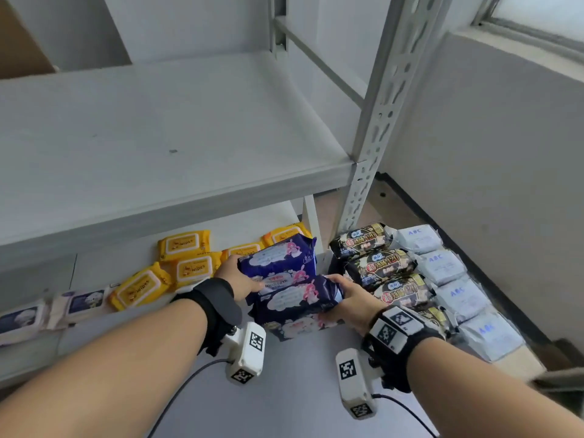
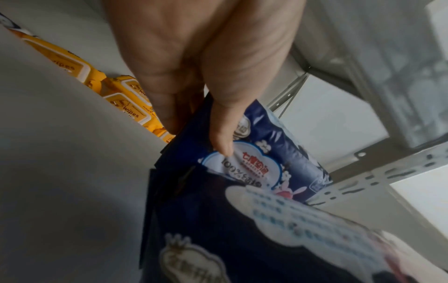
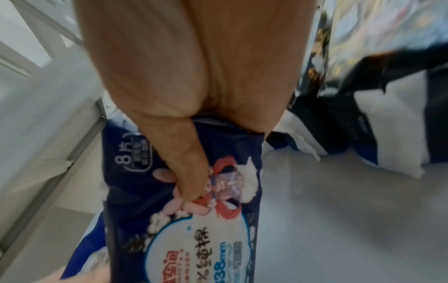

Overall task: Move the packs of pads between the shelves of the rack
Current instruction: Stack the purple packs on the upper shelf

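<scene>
Three navy packs of pads lie in a row on the lower shelf (image 1: 284,390) of the rack. My left hand (image 1: 249,284) grips the left end of the farthest navy pack (image 1: 278,257), thumb (image 2: 224,147) on its printed face (image 2: 261,164) and fingers behind it. My right hand (image 1: 338,289) grips the right end of the middle navy pack (image 1: 300,298), with the thumb (image 3: 191,181) pressed on its top (image 3: 169,220). The third navy pack (image 1: 297,327) lies nearest me, partly under the middle one. The upper shelf (image 1: 158,137) is bare.
Several yellow wipes packs (image 1: 189,267) lie behind and left of my left hand, with white and navy wipes packs (image 1: 85,301) farther left. A row of black pad packs (image 1: 379,267) and one of white pad packs (image 1: 455,292) sit to the right. The rack upright (image 1: 376,137) rises behind them.
</scene>
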Motion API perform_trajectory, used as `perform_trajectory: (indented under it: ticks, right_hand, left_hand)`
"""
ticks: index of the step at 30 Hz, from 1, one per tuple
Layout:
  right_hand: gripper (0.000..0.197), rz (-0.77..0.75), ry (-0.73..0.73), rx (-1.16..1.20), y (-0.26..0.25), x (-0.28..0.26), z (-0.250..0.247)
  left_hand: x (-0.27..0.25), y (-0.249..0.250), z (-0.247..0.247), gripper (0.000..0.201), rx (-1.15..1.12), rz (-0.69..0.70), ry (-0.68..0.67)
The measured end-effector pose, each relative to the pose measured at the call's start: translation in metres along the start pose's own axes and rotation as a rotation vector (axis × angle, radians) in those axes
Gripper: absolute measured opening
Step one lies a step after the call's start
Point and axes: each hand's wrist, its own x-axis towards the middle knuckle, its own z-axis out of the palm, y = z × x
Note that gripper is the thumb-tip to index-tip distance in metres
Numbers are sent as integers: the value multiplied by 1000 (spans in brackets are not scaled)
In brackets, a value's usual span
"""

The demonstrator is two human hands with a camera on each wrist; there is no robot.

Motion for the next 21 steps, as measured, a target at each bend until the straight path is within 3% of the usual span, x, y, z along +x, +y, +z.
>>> perform_trajectory:
  ticks: [14, 21]
  right_hand:
    - [66, -36, 29, -432, 0, 52, -10]
    - [52, -33, 64, -724, -6, 48, -16]
  left_hand:
    - [24, 6, 33, 71, 129, -88, -8]
    - [18, 11, 49, 66, 109, -83, -30]
